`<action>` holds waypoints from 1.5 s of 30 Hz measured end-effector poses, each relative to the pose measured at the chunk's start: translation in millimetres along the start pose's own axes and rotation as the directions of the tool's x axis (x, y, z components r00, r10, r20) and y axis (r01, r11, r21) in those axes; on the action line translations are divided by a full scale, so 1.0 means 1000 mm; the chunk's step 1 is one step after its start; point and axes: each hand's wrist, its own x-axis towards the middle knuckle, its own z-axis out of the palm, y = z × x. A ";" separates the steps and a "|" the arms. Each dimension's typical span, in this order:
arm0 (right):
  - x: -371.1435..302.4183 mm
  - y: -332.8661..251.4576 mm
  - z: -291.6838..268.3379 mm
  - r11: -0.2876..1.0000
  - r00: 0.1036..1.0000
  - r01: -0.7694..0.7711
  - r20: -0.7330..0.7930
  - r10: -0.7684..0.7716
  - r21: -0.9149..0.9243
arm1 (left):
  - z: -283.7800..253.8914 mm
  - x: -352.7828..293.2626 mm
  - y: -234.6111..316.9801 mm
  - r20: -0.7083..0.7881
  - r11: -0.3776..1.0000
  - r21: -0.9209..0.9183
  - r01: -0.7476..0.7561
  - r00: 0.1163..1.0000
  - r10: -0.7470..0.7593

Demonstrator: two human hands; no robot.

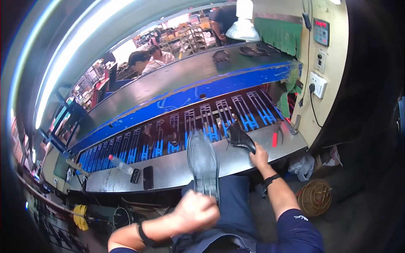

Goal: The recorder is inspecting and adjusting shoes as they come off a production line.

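My left hand [197,212] is closed at the lower end of a long grey shoe sole [203,158], which points away from me over my lap and the metal ledge. The hand is slightly blurred, and its fingertips are partly hidden. To the right, my right hand [259,157] grips a black shoe upper [239,138] by its narrow near end. The upper's wider end reaches over the inner edge of the ledge, toward the blue-pronged racks. Sole and upper are apart from each other.
On the metal ledge [171,173] lie a clear bottle [121,165], a black phone [148,177], a red-handled tool [275,139] and a hammer [296,125]. Blue-pronged racks [158,148] line the slot behind. Dark shoe pieces [249,51] rest on the upper belt. A lamp [243,29] hangs above.
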 end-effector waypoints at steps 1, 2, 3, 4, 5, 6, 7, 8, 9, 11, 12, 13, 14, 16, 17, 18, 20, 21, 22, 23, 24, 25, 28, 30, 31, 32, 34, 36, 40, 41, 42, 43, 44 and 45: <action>0.006 -0.018 -0.015 0.991 0.995 0.098 0.025 -0.096 -0.095 | 0.034 -0.043 0.027 0.038 0.994 -0.078 0.071 0.997 -0.069; 0.014 -0.034 -0.032 0.963 0.981 0.192 0.056 -0.185 -0.190 | 0.086 -0.092 0.046 0.003 0.987 -0.078 0.143 0.990 -0.143; 0.019 -0.068 -0.059 0.935 0.954 0.301 0.081 -0.290 -0.187 | 0.139 -0.140 0.054 0.104 0.900 -0.162 0.406 0.913 -0.394; 0.020 -0.100 -0.090 0.930 0.936 0.350 0.072 -0.344 -0.112 | 0.149 -0.154 0.049 0.226 0.664 -0.264 0.700 0.714 -0.663; 0.016 -0.129 -0.113 0.918 0.928 0.373 0.037 -0.372 -0.135 | 0.159 -0.170 0.033 0.218 0.586 -0.281 0.760 0.645 -0.732; 0.010 -0.155 -0.142 0.919 0.924 0.383 0.055 -0.379 -0.093 | 0.168 -0.183 0.021 0.206 0.554 -0.384 0.739 0.654 -0.728; 0.001 -0.178 -0.165 0.921 0.920 0.388 0.050 -0.389 0.033 | 0.161 -0.189 0.016 0.282 0.452 -0.508 0.733 0.637 -0.717; -0.007 -0.196 -0.177 0.904 0.913 0.391 0.049 -0.404 0.172 | 0.151 -0.196 0.009 0.356 0.325 -0.607 0.725 0.615 -0.704; -0.019 -0.210 -0.178 0.898 0.928 0.341 0.057 -0.369 0.278 | 0.143 -0.210 0.002 0.416 0.124 -0.684 0.719 0.524 -0.744; -0.048 -0.211 -0.173 0.865 0.943 0.221 0.126 -0.307 0.451 | 0.135 -0.229 -0.030 0.107 0.251 -0.708 0.660 0.452 -0.886; -0.067 -0.206 -0.163 0.829 0.945 0.111 0.200 -0.259 0.549 | 0.140 -0.238 -0.050 -0.299 0.530 -0.549 0.646 0.440 -0.847; -0.088 -0.201 -0.151 0.725 0.928 -0.079 0.317 -0.197 0.684 | 0.150 -0.244 -0.071 -0.395 0.416 -0.529 0.740 0.219 -0.892; -0.107 -0.188 -0.134 0.682 0.912 -0.162 0.372 -0.173 0.713 | 0.164 -0.251 -0.092 -0.483 0.280 -0.521 0.806 -0.008 -0.876; -0.145 -0.199 -0.101 0.633 0.899 -0.257 0.421 -0.121 0.730 | 0.215 -0.289 -0.131 -0.050 -0.022 -0.900 0.436 -0.151 -0.987; -0.159 -0.196 -0.086 0.621 0.882 -0.324 0.465 -0.075 0.714 | 0.204 -0.282 -0.138 0.252 -0.241 -0.925 0.293 -0.002 -0.968; -0.169 -0.191 -0.077 0.605 0.861 -0.389 0.508 -0.029 0.694 | 0.199 -0.271 -0.138 0.252 -0.232 -0.917 0.324 0.019 -0.968; -0.171 -0.196 -0.084 0.507 0.825 -0.470 0.564 -0.038 0.722 | 0.197 -0.272 -0.141 0.155 -0.147 -0.970 0.194 0.026 -0.988; -0.173 -0.198 -0.090 0.397 0.792 -0.537 0.607 -0.065 0.744 | 0.196 -0.274 -0.139 0.233 -0.232 -0.973 0.010 0.037 -0.972; -0.179 -0.201 -0.098 0.228 0.773 -0.596 0.627 -0.099 0.770 | 0.185 -0.267 -0.135 0.291 -0.295 -0.933 -0.205 0.049 -0.956; -0.193 -0.184 -0.097 0.107 0.687 -0.711 0.719 -0.109 0.695 | 0.165 -0.259 -0.128 0.332 -0.397 -0.831 -0.388 0.227 -0.916; -0.217 -0.162 -0.091 -0.015 0.588 -0.806 0.797 -0.140 0.592 | 0.146 -0.253 -0.121 0.322 -0.500 -0.682 -0.534 0.395 -0.860; -0.246 -0.147 -0.084 -0.196 0.475 -0.870 0.876 -0.085 0.452 | 0.136 -0.250 -0.115 0.288 -0.523 -0.628 -0.575 0.453 -0.844; -0.272 -0.129 -0.080 -0.265 0.446 -0.870 0.893 -0.065 0.415 | 0.127 -0.246 -0.112 0.240 -0.515 -0.655 -0.553 0.494 -0.836; -0.258 -0.160 -0.101 -0.170 0.476 -0.870 0.879 -0.038 0.463 | 0.115 -0.236 -0.114 0.242 -0.454 -0.775 -0.440 0.458 -0.856; -0.258 -0.162 -0.105 -0.208 0.453 -0.877 0.890 -0.056 0.433 | 0.111 -0.233 -0.114 0.235 -0.465 -0.762 -0.450 0.477 -0.847; -0.253 -0.160 -0.105 -0.111 0.482 -0.875 0.871 -0.097 0.472 | 0.107 -0.228 -0.115 0.226 -0.473 -0.752 -0.460 0.494 -0.839; -0.246 -0.160 -0.105 -0.074 0.504 -0.863 0.862 -0.049 0.500 | 0.083 -0.204 -0.109 0.205 -0.504 -0.689 -0.521 0.527 -0.825; -0.229 -0.175 -0.107 0.090 0.519 -0.848 0.853 -0.048 0.522 | 0.071 -0.183 -0.100 0.094 -0.480 -0.680 -0.555 0.583 -0.807; -0.197 -0.237 -0.110 0.334 0.505 -0.749 0.819 -0.273 0.573 | 0.065 -0.150 -0.079 0.056 -0.447 -0.755 -0.480 0.632 -0.773; -0.193 -0.249 -0.112 0.353 0.478 -0.737 0.813 -0.331 0.577 | 0.064 -0.145 -0.072 0.027 -0.385 -0.816 -0.430 0.637 -0.770; -0.193 -0.257 -0.112 0.371 0.449 -0.724 0.805 -0.386 0.582 | 0.064 -0.142 -0.066 0.000 -0.319 -0.869 -0.379 0.644 -0.765; -0.196 -0.258 -0.109 0.372 0.434 -0.720 0.799 -0.417 0.585 | 0.064 -0.138 -0.061 -0.047 -0.215 -0.926 -0.310 0.661 -0.749; -0.199 -0.260 -0.109 0.354 0.414 -0.737 0.799 -0.437 0.576 | 0.062 -0.134 -0.056 -0.048 -0.180 -0.947 -0.265 0.674 -0.738; -0.202 -0.259 -0.109 0.354 0.435 -0.716 0.781 -0.448 0.601 | 0.059 -0.130 -0.049 -0.024 -0.157 -0.965 -0.212 0.664 -0.747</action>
